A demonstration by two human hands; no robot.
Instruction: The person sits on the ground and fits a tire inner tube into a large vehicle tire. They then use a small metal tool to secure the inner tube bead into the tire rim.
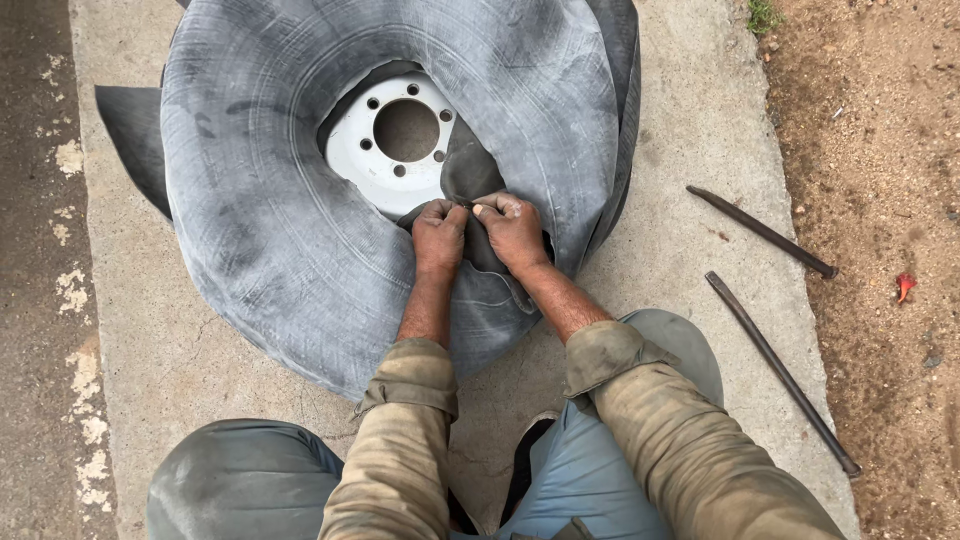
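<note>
Left hand [438, 232]: closed on a fold of dark tube [470, 175], knuckles up, touching the right hand.
Right hand [512, 230]: closed on the same fold, thumb pressed along its edge.
Tube: drawn out between rim [372, 150] and tyre [280, 200], just below the hub hole.
Tyre: laid flat on a concrete slab [680, 130], its grey sidewall slack and folded.
Rim: white, seen through the tyre's opening.
Bars [765, 232]: two are laid on the slab, to the right, well apart from the hands.
</note>
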